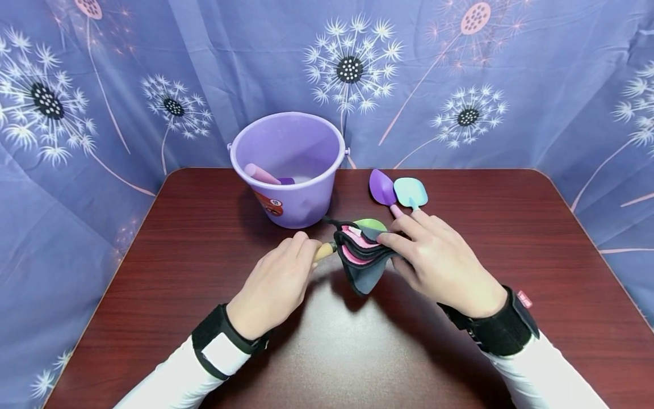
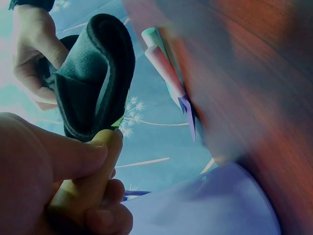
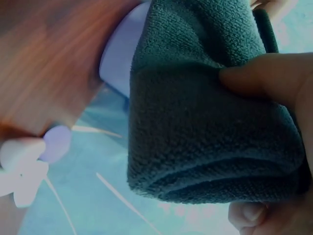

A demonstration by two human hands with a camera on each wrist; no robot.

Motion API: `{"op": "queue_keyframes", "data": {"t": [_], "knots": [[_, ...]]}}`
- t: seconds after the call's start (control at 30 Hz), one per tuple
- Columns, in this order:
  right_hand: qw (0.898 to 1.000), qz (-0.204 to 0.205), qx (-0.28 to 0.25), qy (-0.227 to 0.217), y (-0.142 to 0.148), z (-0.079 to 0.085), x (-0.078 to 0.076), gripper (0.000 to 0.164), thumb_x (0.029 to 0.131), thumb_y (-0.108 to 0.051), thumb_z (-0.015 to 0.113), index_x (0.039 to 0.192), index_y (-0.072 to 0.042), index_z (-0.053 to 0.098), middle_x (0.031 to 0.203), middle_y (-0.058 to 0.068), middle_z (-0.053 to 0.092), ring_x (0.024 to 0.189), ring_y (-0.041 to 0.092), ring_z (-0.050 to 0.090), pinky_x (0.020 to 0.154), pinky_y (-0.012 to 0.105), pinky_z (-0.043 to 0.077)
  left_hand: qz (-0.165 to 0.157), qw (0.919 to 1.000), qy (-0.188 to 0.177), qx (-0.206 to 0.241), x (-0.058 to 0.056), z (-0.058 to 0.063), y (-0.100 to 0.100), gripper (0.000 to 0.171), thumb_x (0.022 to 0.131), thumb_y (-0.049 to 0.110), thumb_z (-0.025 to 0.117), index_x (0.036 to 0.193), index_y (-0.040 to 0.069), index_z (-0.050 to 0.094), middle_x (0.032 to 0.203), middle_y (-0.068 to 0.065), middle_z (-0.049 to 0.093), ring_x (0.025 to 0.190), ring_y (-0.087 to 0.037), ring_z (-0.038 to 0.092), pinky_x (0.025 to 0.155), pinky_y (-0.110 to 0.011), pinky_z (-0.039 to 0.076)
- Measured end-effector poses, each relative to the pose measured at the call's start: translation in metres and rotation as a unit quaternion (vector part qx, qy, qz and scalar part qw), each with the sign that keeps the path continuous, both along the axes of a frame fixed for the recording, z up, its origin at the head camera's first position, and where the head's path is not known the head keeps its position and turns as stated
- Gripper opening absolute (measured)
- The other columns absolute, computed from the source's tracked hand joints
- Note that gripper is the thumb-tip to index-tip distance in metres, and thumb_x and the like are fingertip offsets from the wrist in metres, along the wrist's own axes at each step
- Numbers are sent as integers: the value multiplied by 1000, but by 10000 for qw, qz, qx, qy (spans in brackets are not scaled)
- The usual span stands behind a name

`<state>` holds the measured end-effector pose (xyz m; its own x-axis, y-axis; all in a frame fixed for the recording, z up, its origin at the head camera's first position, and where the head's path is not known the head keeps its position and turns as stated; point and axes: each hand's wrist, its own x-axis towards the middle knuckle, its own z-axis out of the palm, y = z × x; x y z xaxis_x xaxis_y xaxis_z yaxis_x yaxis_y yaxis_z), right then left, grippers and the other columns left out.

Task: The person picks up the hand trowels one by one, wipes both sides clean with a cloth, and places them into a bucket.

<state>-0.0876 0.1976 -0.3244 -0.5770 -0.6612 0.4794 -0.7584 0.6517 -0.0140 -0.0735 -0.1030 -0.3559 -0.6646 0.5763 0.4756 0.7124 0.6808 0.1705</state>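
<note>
My left hand grips the pale yellow handle of a toy shovel. Its green blade shows just beyond a folded dark grey cloth with black edging and pink inner layers. Up close in the left wrist view, thumb and fingers wrap the handle, and the cloth covers most of the blade. My right hand pinches the cloth from the right side. In the right wrist view the thumb presses on the fuzzy cloth, which hides the shovel there.
A lilac bucket stands at the back left of the dark red-brown table, with a pink-handled purple tool inside. Beyond my right hand lie a purple toy shovel and a light blue one. A dandelion-print curtain hangs behind.
</note>
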Motion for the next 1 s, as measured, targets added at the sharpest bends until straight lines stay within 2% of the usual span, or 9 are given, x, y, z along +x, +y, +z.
{"op": "queue_keyframes", "data": {"t": [0.1, 0.13, 0.37, 0.6, 0.87, 1.0], "knots": [[9997, -37, 30, 235, 1, 1, -1, 29, 88, -7, 65, 115, -6, 76, 120, 16, 66, 91, 33, 54, 71, 44, 44, -18, 10000, 29, -5, 0, -1, 0, 15, 103, 11, 68, 113, 3, 60, 92, -6, 49, 76, -24, 54, 61, -34, 46], [9996, -56, 33, 286, 2, 1, -1, 28, 89, -6, 64, 114, -5, 76, 119, 16, 66, 89, 33, 53, 70, 44, 43, -23, 10000, 37, -18, 0, -1, 0, 15, 103, 12, 68, 113, 2, 60, 91, -6, 48, 75, -24, 54, 61, -34, 45], [9991, -183, -23, 381, 8, 3, -4, 26, 89, -6, 63, 112, -6, 75, 106, 9, 64, 85, 31, 49, 69, 43, 41, 7, 10000, -56, -50, 0, 1, -1, 17, 102, 12, 70, 113, 3, 60, 91, -5, 46, 74, -24, 52, 59, -32, 43], [9983, -322, -109, 467, 13, 4, -6, 26, 89, -6, 63, 112, -5, 74, 104, 10, 64, 85, 32, 52, 70, 45, 43, 64, 9999, -96, -25, -1, 2, -3, 19, 99, 6, 72, 114, 4, 61, 92, -5, 48, 78, -24, 55, 60, -33, 46], [9970, -522, -213, 532, 16, 5, -7, 31, 86, -9, 73, 117, -7, 75, 102, 8, 64, 83, 31, 52, 67, 45, 42, 98, 9999, -95, 43, -2, 5, -6, 19, 100, 7, 71, 116, 3, 60, 93, -6, 49, 80, -26, 56, 62, -36, 48], [9962, -574, -313, 581, 18, 5, -8, 31, 85, -8, 74, 116, -6, 76, 99, 8, 63, 82, 31, 52, 66, 45, 42, 86, 9999, -34, 80, -2, 6, -7, 19, 102, 8, 69, 117, 3, 60, 93, -7, 49, 80, -26, 56, 63, -36, 48]]}}
